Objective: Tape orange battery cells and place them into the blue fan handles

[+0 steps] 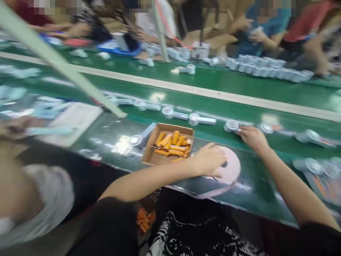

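Pinching white device (231, 125) in right hand (253, 138), near the near edge of green belt (247, 108). Holding left hand (210, 160) loosely open over pale roll (233, 166) by near edge of tabletop (259, 177).

L hand (210, 160): blurred, hides part of roll (233, 165).
R hand (253, 138): blocks my view of pt of white pc (231, 125).
Far-side ppl (266, 32): blurry, cut off up top.
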`<state>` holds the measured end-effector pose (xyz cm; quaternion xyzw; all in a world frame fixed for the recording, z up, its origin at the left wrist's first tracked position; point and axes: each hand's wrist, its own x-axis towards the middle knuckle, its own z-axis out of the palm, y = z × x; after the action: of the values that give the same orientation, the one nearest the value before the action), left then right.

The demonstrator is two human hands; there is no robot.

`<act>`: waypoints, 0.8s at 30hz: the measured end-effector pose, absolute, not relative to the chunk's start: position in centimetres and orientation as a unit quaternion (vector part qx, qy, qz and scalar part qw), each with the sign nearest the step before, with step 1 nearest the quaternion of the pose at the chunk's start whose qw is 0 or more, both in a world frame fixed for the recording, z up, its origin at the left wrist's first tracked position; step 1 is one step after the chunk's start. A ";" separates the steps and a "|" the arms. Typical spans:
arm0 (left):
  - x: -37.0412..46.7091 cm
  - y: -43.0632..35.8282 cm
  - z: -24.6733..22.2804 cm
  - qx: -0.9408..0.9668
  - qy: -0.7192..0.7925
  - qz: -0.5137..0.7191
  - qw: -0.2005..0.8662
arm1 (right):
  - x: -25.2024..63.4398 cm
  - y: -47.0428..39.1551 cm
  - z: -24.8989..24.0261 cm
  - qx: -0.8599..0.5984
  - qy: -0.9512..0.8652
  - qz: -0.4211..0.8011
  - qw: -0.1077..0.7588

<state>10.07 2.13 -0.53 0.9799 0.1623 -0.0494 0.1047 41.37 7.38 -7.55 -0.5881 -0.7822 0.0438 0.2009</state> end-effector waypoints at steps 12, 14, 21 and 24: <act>10.7 0.1 -2.2 0.971 0.146 -0.135 0.135 | 39.3 -8.2 -3.4 -0.749 -0.511 0.091 0.411; 9.1 -1.0 -1.3 0.983 0.143 -0.059 0.104 | 38.2 -10.8 -3.8 -0.714 -0.477 0.233 0.456; -5.9 -7.4 -0.1 0.917 0.276 0.282 -0.066 | 22.5 -16.6 -4.3 -0.381 -0.555 0.674 0.306; -12.4 -8.4 0.5 0.836 0.412 0.336 -0.136 | 16.4 -15.2 -3.7 -0.229 -0.674 0.650 0.266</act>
<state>-12.37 -8.44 0.49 0.8361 0.4116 0.3360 -0.1364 16.39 -15.24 -3.67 -0.2286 -0.6738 0.6504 0.2661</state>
